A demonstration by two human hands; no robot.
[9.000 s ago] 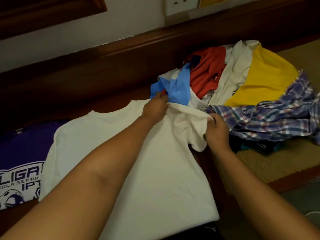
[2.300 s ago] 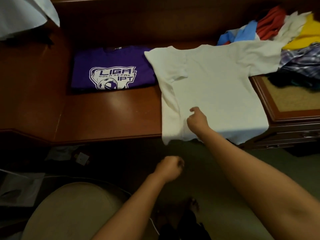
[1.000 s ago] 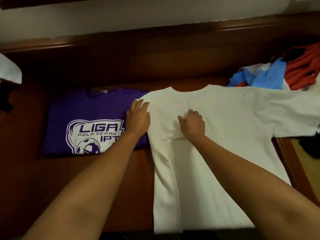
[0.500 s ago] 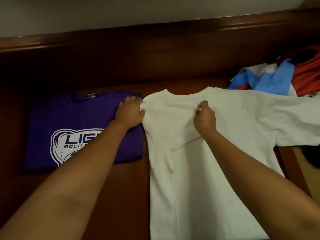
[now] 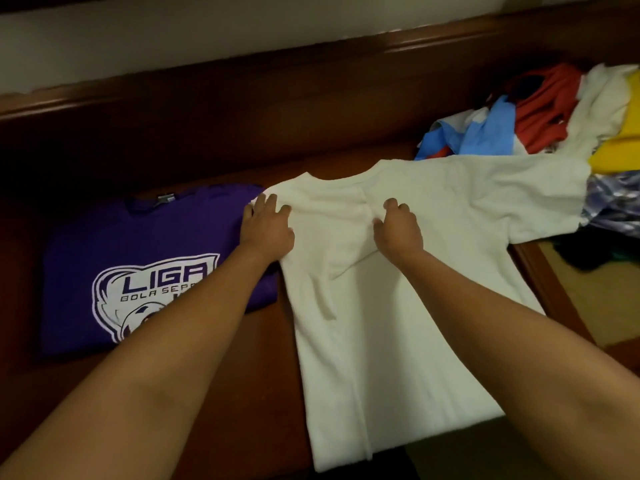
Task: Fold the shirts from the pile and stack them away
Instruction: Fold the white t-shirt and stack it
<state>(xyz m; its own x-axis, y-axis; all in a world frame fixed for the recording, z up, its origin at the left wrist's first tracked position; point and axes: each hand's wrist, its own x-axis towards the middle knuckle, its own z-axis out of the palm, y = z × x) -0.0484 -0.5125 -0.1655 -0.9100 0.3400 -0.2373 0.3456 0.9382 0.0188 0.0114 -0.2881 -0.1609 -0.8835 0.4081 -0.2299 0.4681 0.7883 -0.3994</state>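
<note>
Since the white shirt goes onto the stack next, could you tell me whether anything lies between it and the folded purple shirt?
Nothing visible does. The white shirt lies right beside the purple shirt, its left shoulder edge overlapping it, with only the left hand resting there.

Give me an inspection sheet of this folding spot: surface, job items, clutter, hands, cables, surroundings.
Surface: dark reddish wooden top, bare between the two shirts.
Job items: white shirt spread flat, its left side folded in, its right sleeve still out toward the pile; purple shirt folded to its left, logo up; unfolded pile at far right.
Clutter: nothing seen.
Hands: left hand rests on the white shirt's left shoulder edge, fingers fairly straight; right hand bunches the cloth below the collar.
Cables: nothing seen.
Surroundings: wooden back rail, pale wall above.
</note>
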